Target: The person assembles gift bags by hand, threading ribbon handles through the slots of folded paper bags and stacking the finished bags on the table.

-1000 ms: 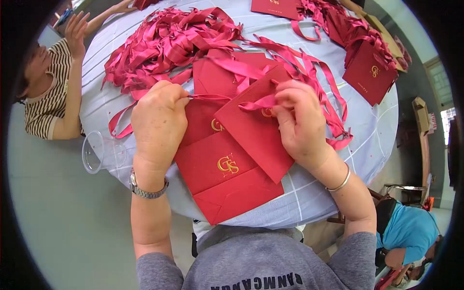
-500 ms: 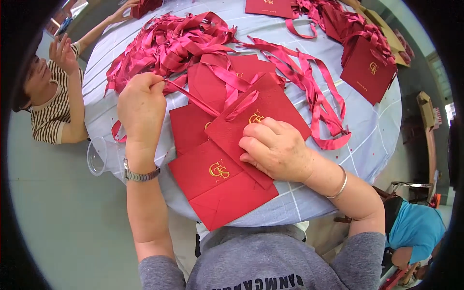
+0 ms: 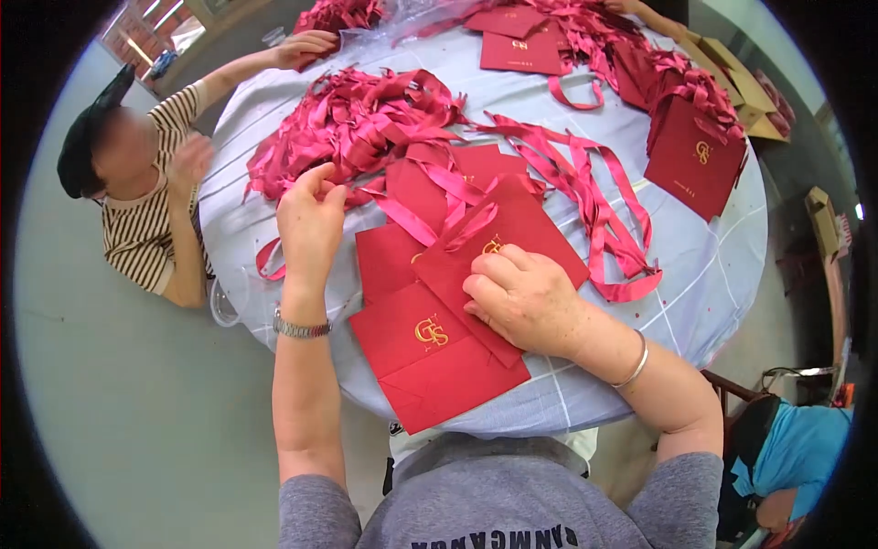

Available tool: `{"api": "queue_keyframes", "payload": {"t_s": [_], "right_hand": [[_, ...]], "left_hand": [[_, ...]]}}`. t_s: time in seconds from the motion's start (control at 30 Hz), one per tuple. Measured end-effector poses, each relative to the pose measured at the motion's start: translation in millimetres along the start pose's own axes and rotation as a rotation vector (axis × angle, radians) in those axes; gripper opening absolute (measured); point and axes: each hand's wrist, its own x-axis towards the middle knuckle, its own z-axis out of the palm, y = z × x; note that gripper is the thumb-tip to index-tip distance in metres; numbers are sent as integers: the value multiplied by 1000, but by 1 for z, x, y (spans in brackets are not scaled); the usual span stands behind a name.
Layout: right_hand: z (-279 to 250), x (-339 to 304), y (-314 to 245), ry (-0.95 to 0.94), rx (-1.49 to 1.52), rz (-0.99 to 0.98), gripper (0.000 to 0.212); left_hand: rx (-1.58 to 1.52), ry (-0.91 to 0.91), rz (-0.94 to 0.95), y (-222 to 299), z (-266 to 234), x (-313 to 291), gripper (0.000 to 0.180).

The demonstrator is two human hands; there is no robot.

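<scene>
My right hand (image 3: 521, 302) is closed on the lower part of a dark red paper bag (image 3: 544, 229) with a gold emblem. A pink-red ribbon (image 3: 471, 229) comes off that bag's upper left side. My left hand (image 3: 311, 220) is raised left of the bags, thumb and forefinger apart, with nothing visible between them. It is beside the heap of pink-red ribbons (image 3: 357, 128). Several more red bags lie overlapping under the held one; the nearest red bag (image 3: 457, 366) reaches the table's near edge.
Loose ribbons (image 3: 604, 220) trail to the right of the bags. Farther right, ribboned red bags (image 3: 690, 165) are stacked before a cardboard box (image 3: 727, 73). A person (image 3: 151, 201) in a striped shirt reaches over the far left side. A clear plastic cup (image 3: 224, 304) is at the left edge.
My left hand has let go of the ribbon it was pulling taut, and its fingers have parted. My right hand still grips the bag. The other person's arm reaches farther over the table.
</scene>
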Motion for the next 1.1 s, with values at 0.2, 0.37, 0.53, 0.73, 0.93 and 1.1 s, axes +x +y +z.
{"api": "queue_keyframes", "payload": {"t_s": [0.2,0.37,0.53,0.73,0.93,1.1], "right_hand": [[-8,-3,1,-4,12,67,21],[-24,2,20,227,-30,226,20],[-28,-6,44,143,-66,670,44],[-52,2,50,139,331,878,46],[-77,-15,65,544,1196,572,18],[-122,-19,88,1006,1022,379,19]], "left_hand": [[-77,-427,228,68,-50,-79,37],[239,-533,339,70,-59,-140,57],[213,-527,375,63,-51,-137,59],[242,-504,438,64,-42,-126,59],[279,-492,521,72,-18,-92,58],[186,-466,550,74,10,-64,54]]}}
